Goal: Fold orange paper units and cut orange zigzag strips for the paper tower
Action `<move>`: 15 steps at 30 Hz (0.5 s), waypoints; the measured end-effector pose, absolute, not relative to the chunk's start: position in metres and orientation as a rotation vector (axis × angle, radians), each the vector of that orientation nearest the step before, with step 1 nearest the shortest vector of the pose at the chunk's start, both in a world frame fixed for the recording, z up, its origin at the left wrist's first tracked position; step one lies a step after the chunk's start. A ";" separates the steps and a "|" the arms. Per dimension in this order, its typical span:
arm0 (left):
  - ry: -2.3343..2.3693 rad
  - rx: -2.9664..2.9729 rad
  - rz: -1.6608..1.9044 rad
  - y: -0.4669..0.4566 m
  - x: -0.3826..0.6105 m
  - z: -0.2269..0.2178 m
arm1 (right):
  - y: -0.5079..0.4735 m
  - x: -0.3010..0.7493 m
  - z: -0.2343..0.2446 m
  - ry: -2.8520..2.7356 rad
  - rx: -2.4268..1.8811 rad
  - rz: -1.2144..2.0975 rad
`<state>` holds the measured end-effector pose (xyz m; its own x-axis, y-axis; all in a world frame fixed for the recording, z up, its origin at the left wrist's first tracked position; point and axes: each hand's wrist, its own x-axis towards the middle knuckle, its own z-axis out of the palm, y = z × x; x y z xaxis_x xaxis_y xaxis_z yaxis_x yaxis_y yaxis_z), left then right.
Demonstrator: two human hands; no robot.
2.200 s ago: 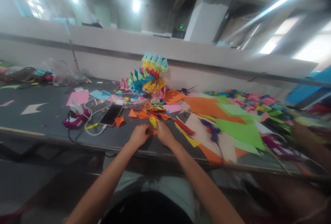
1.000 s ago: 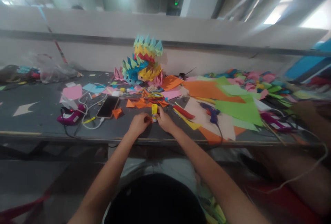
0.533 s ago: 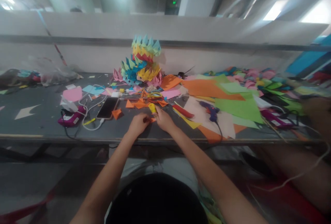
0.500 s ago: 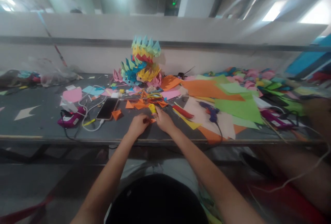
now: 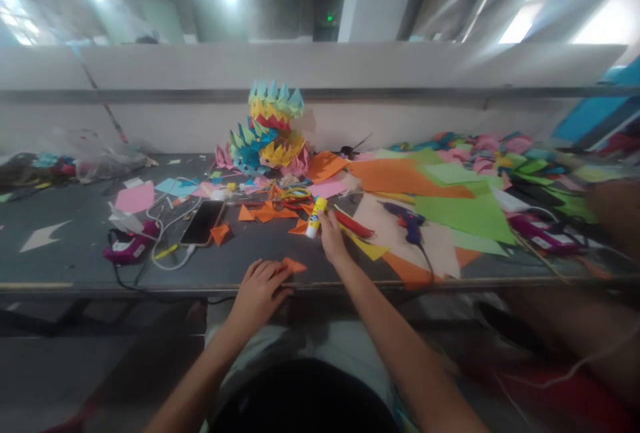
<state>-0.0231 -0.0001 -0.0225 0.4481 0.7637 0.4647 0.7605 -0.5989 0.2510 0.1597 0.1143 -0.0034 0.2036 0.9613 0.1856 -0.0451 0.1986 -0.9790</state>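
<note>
My right hand (image 5: 331,233) is closed round a glue stick (image 5: 316,218), yellow and blue with a white end, tilted above the table. At the front edge of the table my left hand (image 5: 257,293) has its fingertips on a small folded orange paper (image 5: 295,265), holding it against the tabletop, thumb apart below. Just beyond my hands lie several orange folded pieces (image 5: 267,211) and a single orange folded piece (image 5: 220,233). Farther back stands a paper model (image 5: 273,133) of stacked pointed folds in blue, green, yellow, red and pink.
To the left lie a phone (image 5: 203,223) on a white cable and a purple power strip (image 5: 131,244). Right of my hands are a red-handled tool (image 5: 354,224), a glue gun (image 5: 411,223), green sheets (image 5: 465,216) and another purple strip (image 5: 545,233). A person's arm (image 5: 613,219) shows at far right.
My right hand has moved up and right with the glue stick, apart from my left hand. The left hand has come nearer the table edge with the folded orange paper, now more visible.
</note>
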 end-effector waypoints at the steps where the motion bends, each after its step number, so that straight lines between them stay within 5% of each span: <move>1: 1.354 2.675 0.905 -0.003 -0.026 -0.023 | 0.115 0.159 -0.003 -1.042 -1.087 1.021; 6: 1.310 2.404 1.180 0.016 -0.034 -0.008 | 0.116 0.160 -0.002 -0.936 -1.029 1.115; 15: 1.575 2.158 0.830 0.097 -0.010 -0.006 | 0.107 0.157 -0.006 -1.506 -0.980 0.856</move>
<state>-0.0098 0.0968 -0.0063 0.2138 0.9431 0.2545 0.7434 -0.3261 0.5839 0.1571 0.1069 -0.0062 -0.0660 0.9172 0.3929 0.1319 0.3983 -0.9077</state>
